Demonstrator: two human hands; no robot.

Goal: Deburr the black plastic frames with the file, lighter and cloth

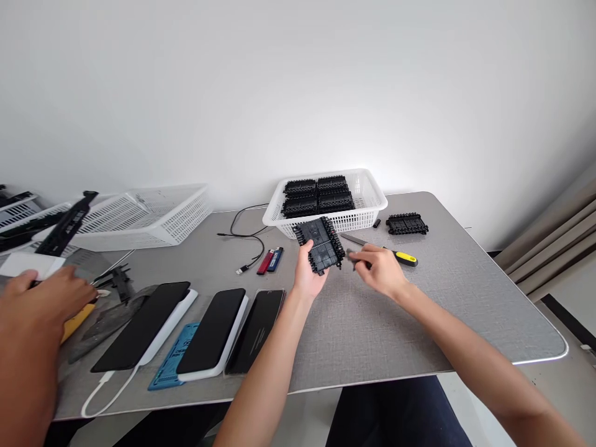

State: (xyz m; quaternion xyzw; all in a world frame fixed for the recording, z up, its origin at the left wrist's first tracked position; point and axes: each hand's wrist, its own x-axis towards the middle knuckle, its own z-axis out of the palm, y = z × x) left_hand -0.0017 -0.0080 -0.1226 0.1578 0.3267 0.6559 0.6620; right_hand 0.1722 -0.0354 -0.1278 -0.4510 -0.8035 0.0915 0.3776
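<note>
My left hand (311, 276) is closed around a black plastic part (320, 245) with toothed edges, tilted up above the table. At its right edge is my right hand (379, 270), fingers pinched together. A small greyish tip shows at those fingers, too small to name. Behind my right hand lies a tool with a thin metal blade (354, 239) and a yellow-and-black handle (406, 258); my hand hides its middle. Another toothed black part (406, 224) lies on the table to the right.
A white basket (326, 220) holds several similar black parts. Red and blue lighter-like items (265, 262), a black cable (246, 234) and phones (212, 332) lie to the left. At far left, a co-worker's hand (56, 298) holds a white object and a long black piece (67, 226).
</note>
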